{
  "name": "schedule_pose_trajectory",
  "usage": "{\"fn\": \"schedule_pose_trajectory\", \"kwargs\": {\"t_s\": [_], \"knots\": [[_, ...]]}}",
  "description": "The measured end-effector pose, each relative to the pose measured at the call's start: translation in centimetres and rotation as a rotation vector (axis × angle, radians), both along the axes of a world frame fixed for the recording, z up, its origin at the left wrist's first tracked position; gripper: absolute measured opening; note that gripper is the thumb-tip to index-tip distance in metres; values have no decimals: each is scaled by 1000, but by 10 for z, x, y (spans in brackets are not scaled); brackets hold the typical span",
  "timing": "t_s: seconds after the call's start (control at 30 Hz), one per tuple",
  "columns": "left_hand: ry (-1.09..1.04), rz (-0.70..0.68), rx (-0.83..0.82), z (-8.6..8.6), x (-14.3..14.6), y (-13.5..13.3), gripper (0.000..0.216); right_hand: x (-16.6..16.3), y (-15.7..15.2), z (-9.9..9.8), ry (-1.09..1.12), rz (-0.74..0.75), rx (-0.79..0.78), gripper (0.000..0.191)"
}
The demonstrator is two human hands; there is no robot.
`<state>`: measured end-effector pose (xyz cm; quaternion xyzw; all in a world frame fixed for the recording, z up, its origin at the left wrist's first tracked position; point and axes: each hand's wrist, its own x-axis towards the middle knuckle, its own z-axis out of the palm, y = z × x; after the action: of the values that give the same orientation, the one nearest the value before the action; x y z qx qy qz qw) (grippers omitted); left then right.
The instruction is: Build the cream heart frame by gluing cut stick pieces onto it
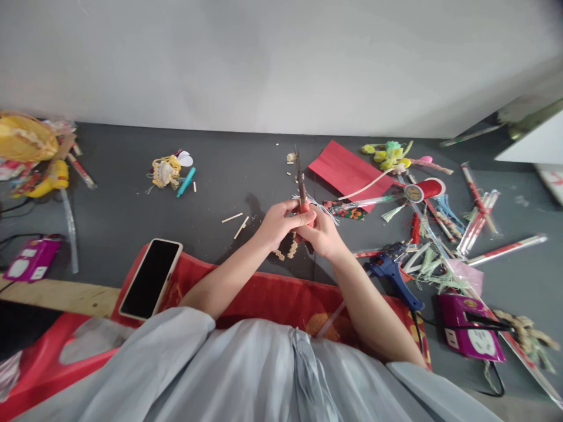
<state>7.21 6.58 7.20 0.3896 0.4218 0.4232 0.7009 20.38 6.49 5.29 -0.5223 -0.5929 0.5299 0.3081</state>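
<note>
Well left of the fingers and nearer the body, a phone (151, 278) lies face up on red cloth (264, 296), its glass black and glossy. Farther out on that side, a loose bundle of yellow twine (165, 171) sits beside a teal pen (186, 181) on the matte grey worktop (109, 205). Just left of the fingers lie two pale wooden splints (241, 227), thin and flat.

In the middle the left hand (276, 225) and the right hand (323, 235) meet. The fingers (297, 220) of both are closed tight around the lower end of a thin dark stick (299, 176), which has a red wrap (303, 206) right at the grip. The stick's long axis runs away from the body, and its free end points out beyond the fingertips. Neither hand is nearer, since both are on it. A knotted pale cord (285, 252) dangles below the fingers.

Right of them and farther out lies a smooth red paper sheet (347, 171), then a red thread spool (424, 190). Near the right wrist rests a blue glue gun (393, 272).
</note>
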Motion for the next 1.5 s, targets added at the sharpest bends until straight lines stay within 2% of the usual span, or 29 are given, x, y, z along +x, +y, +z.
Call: {"fn": "schedule_pose_trajectory", "kwargs": {"t_s": [0.2,0.37,0.4,0.47,0.57,0.73,0.87,0.97,1.13,1.3,1.5], "knots": [[0,-7,13,-4,0,1,48,-1,1,-2,10,-8,-15,27],[97,-37,166,-6,-14,9,65,0,1,4,-51,19,105,30],[127,1,225,-5,-20,11,69,0,1,5,-79,31,135,31],[212,167,392,-1,-33,14,69,1,1,8,-138,56,182,35],[366,356,637,5,-51,17,56,2,-2,13,-194,95,227,39],[712,453,891,13,-68,15,40,-2,-8,20,-226,144,290,35],[780,438,979,20,-72,13,37,-2,-11,24,-263,172,344,33],[759,373,994,25,-72,11,38,0,-12,24,-261,194,377,34],[669,324,893,28,-72,7,49,5,-13,22,-312,226,432,35],[533,263,809,29,-71,6,45,10,-13,24,-355,232,496,39],[444,224,685,29,-71,7,54,13,-13,28,-347,222,518,43]]}}
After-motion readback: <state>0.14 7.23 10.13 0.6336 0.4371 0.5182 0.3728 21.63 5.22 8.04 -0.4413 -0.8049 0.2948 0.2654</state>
